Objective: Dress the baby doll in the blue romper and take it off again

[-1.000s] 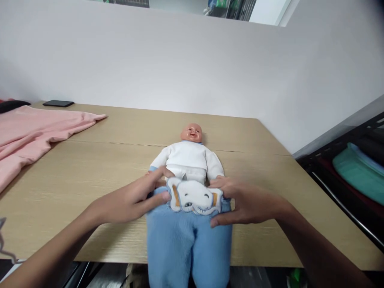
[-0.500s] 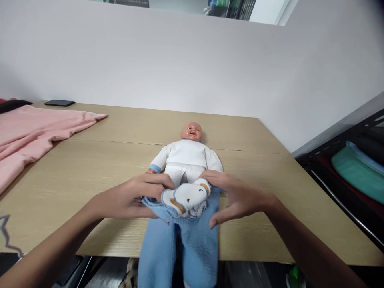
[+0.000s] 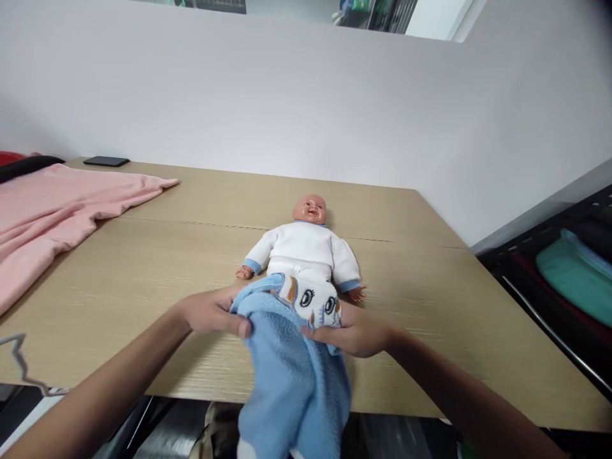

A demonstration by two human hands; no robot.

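A baby doll [image 3: 306, 245] lies on its back on the wooden table, head toward the wall, in a white top with blue cuffs. Blue fleece pants [image 3: 291, 363] with a white animal face patch cover its lower body, and their legs hang over the table's near edge. My left hand [image 3: 217, 312] is closed on the left side of the waistband, thumb on top. On the other side my right hand [image 3: 351, 328] pinches the cloth just below the patch. Fingers of both hands are partly hidden under the fabric.
Pink cloth [image 3: 71, 210] is spread at the left of the table [image 3: 205, 242]. A dark phone [image 3: 106, 161] lies near the wall. To the right, a black rack [image 3: 540, 306] holds a folded green cloth [image 3: 578, 271]. A thin grey cord [image 3: 21, 360] hangs at the near left.
Both hands have regripped the pants' waist, and the patch that was folded over now shows its eyes. The right hand's thumb has closed onto the cloth. The view has shifted slightly.
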